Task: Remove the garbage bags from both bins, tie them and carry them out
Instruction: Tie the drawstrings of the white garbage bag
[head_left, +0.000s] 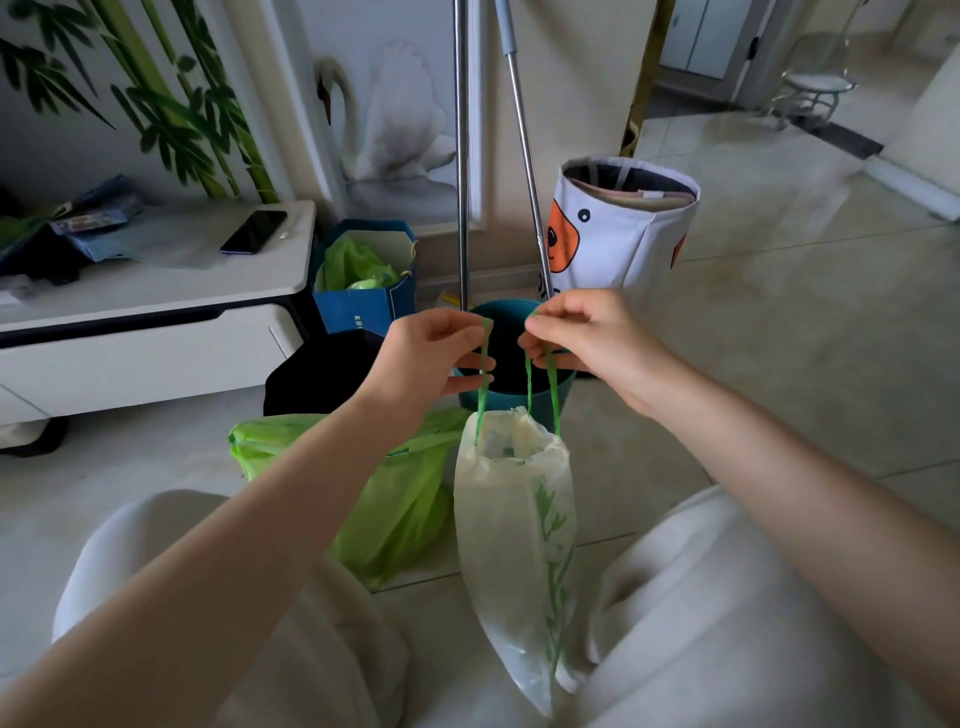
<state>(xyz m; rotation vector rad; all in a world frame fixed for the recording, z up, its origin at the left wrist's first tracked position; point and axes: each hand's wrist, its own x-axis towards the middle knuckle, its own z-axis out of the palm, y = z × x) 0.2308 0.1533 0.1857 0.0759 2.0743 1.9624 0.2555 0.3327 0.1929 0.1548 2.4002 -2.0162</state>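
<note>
You are crouched over a pale tiled floor (779, 332), with a wall painted with bamboo and a swan behind it. Nearest to you are your knees in light trousers (727, 597), and between them hangs a white bag (511, 525) printed with a green plant, clear of the floor as far as the view shows. Its mouth is gathered, and green drawstrings (540, 384) rise from it to both of your hands. Your left hand (431, 358) pinches one string between thumb and forefinger, the other fingers loosely spread. Your right hand (582, 338) pinches the looped strings at its fingertips, its remaining fingers curled. The two hands are near each other at the same height, not touching.

Just behind the white bag, to the left, a light green bag (395, 499) lies slumped on the floor under your left forearm. Beyond your hands stands a teal bin (511, 358), and its dark inside shows between them. A black object (317, 374) sits to the bin's left; you cannot tell what it is. Farther back, a blue paper bag (363, 306) holds more green plastic, two metal poles (461, 156) lean at the wall, and a white fabric basket (623, 228) with an orange print stands to the right. On the left a white cabinet (156, 291) carries a phone (253, 232).
</note>
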